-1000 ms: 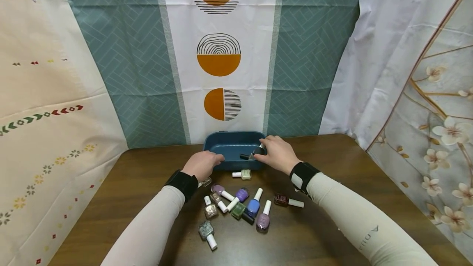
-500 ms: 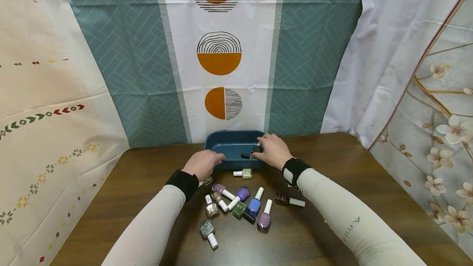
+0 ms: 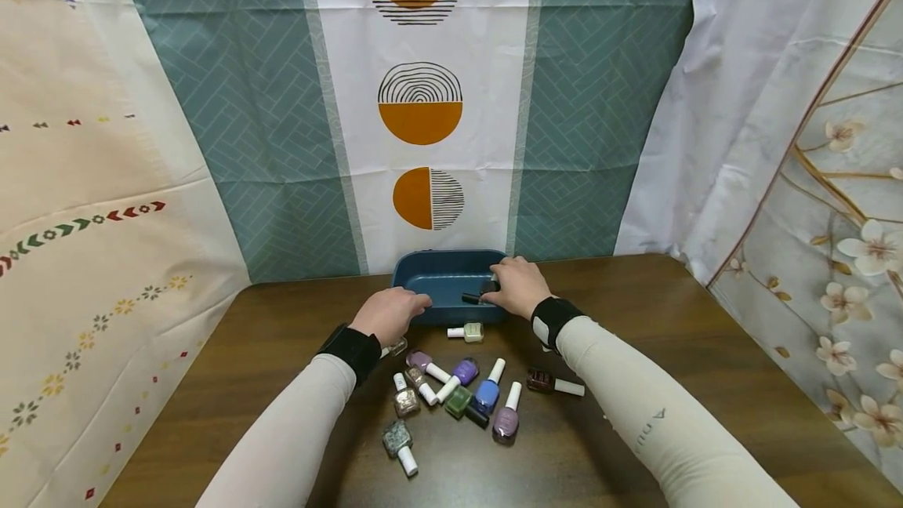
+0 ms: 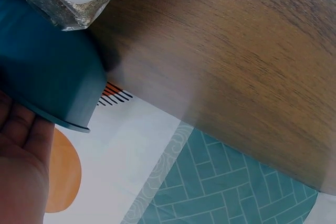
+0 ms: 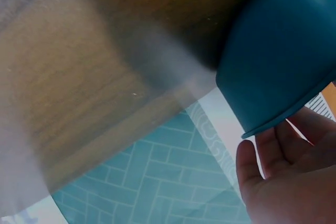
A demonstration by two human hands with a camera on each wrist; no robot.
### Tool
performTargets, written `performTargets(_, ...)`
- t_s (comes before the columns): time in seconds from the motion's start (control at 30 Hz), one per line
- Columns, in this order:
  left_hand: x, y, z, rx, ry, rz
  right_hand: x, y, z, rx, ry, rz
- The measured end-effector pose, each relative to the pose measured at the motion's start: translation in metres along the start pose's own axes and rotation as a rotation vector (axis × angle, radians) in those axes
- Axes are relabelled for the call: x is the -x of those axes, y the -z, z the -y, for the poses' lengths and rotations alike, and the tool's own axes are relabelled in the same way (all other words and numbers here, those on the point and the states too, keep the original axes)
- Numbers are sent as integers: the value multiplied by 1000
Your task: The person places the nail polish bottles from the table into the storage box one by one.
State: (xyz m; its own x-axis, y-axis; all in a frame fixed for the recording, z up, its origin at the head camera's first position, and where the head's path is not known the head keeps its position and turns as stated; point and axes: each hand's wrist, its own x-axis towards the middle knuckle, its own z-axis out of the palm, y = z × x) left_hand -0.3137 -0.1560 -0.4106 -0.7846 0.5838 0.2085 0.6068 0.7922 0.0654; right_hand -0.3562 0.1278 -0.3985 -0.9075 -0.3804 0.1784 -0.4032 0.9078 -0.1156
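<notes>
The right hand (image 3: 520, 286) reaches over the right rim of the dark blue tray (image 3: 437, 266), its fingers pinched on a dark nail polish bottle (image 3: 481, 292) whose black cap points toward the tray's middle; the bottle sits low inside the tray, seemingly so it can be laid flat there. The left hand (image 3: 390, 313) rests against the tray's near left corner, fingers straight along the outer wall as the left wrist view shows, probably bracing the tray. Just in front of the tray lies a pale green bottle (image 3: 467, 331), and nearer the person a loose cluster of nail polish bottles (image 3: 458, 394) lies on the wooden table (image 3: 670, 335)
</notes>
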Motion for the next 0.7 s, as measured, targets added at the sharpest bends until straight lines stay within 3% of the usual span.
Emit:
performTargets(0.23, 0, 3, -4, 12, 29, 23, -3, 3, 2, 54, -14, 51)
performTargets(0.7, 2, 5, -9, -12, -15, -17, -3, 5, 3, 75, -36, 107)
